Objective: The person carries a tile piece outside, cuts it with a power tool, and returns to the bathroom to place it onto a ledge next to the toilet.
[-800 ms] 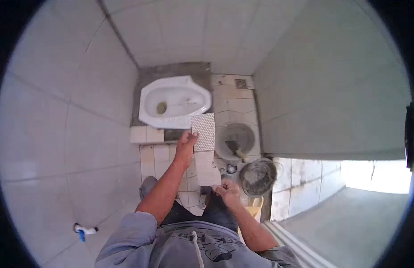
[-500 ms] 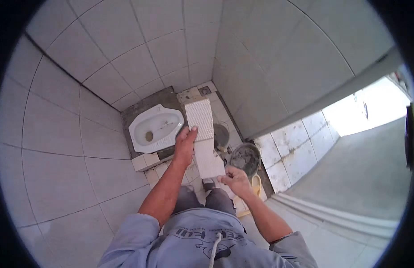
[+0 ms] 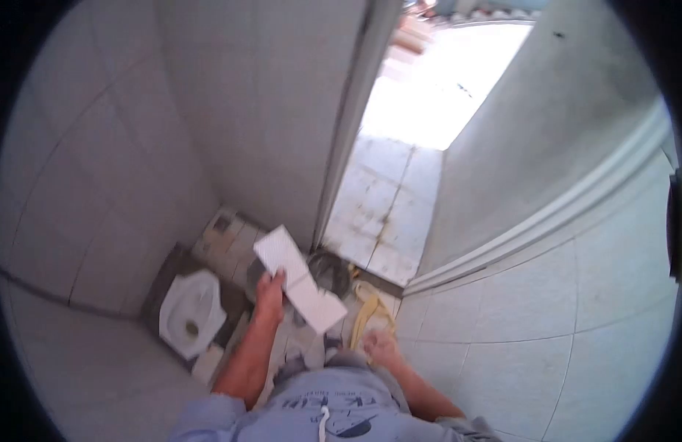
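My left hand [image 3: 270, 296] is closed around white tile pieces [image 3: 315, 303], with the thumb across the upper face. They form one long strip, tilted from upper left to lower right, with a seam partway along and a small notch on the right edge. My right hand [image 3: 383, 348] is apart from the strip, to the right of its lower end. Its fingers look curled, but blur hides whether anything is in them. Below the right hand's fingers and beyond them lies a yellow strap-like thing [image 3: 370, 313] on the floor.
A white squat toilet [image 3: 190, 313] is set in a raised grey base at left. Dark buckets [image 3: 330, 274] stand behind the tile strip, near the door frame [image 3: 348, 125]. The doorway opens onto stained floor tiles [image 3: 374, 191]. A tiled wall [image 3: 496, 324] rises at right.
My view has swung right toward the doorway. The tile strip has tilted further, still in my left hand. My right hand has left the strip's lower corner and moved right.
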Demonstrator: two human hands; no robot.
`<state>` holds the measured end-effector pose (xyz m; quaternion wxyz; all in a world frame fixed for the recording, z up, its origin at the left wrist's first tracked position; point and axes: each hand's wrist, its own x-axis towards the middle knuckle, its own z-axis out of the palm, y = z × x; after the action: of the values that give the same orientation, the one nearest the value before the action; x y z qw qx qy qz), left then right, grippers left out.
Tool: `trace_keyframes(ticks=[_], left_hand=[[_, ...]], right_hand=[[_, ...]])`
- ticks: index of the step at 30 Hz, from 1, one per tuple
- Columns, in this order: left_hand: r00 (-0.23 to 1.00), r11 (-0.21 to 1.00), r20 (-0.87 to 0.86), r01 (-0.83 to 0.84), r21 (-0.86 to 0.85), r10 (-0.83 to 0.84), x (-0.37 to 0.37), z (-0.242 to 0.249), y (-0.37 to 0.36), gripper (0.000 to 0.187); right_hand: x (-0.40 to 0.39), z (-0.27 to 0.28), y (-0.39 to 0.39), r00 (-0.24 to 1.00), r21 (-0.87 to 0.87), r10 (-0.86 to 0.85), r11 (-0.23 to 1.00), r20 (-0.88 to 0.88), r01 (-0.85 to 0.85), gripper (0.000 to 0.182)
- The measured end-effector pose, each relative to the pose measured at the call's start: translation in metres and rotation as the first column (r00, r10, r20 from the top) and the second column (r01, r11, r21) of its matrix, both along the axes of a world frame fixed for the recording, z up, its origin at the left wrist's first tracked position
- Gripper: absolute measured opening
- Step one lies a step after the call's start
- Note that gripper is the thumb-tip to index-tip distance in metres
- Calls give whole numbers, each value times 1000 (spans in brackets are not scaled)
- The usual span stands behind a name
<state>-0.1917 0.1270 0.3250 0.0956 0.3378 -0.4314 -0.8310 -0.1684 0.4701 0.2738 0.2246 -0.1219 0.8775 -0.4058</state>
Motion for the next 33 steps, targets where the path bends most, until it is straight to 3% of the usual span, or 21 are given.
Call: trace_keyframes(ticks=[4,7,9,11,13,18,21,23,26,28,29,31,33], left_hand=[[989,991,-75,127,-30,-129,-52,-16,50,30],[978,978,16,209,-2,-209,-98,-24,94,28],[957,959,-65,283,-15,-284,-129,-14,125,30],[964,961,-19,267,65,-267,-159,-25,151,31],[953,953,-22,302,20,-301,-185,-17,178,31],[951,947,-82,305,101,-298,-244,-24,234,30],[930,930,-25,368,27,-367,-281,-22,250,30],[890,889,-66,442,-118,-451,-308,-17,256,31],[881,877,-49,462,-134,-471,-351,2,265,30],[866,852,-14,488,-192,-499,-398,-3,271,29],[856,847,-24,506,-163,-516,-421,-15,273,29],[842,836,-28,531,-139,-539,-469,-29,287,28],[855,855,0,519,2,-519,-525,-39,295,27]], right_hand=[[-10,6,43,978,29,-204,979,47,203,21],[-30,-12,89,931,104,-356,932,85,347,24],[-42,-27,120,950,199,-243,939,-197,282,22],[-55,-38,146,917,236,-311,899,-249,369,20],[-81,7,154,895,104,-431,891,-115,443,20],[-146,4,195,894,80,-430,894,-128,442,22],[-186,0,205,886,79,-451,885,-106,459,22],[-207,-5,203,877,62,-470,877,-94,477,22],[-240,-10,199,865,23,-494,867,-84,498,15],[-271,-18,194,859,6,-511,860,39,511,18],[-293,-24,191,853,1,-521,853,32,521,18],[-343,-21,191,691,-31,-630,731,353,682,19],[-403,-49,193,710,-20,-650,734,269,679,19]])
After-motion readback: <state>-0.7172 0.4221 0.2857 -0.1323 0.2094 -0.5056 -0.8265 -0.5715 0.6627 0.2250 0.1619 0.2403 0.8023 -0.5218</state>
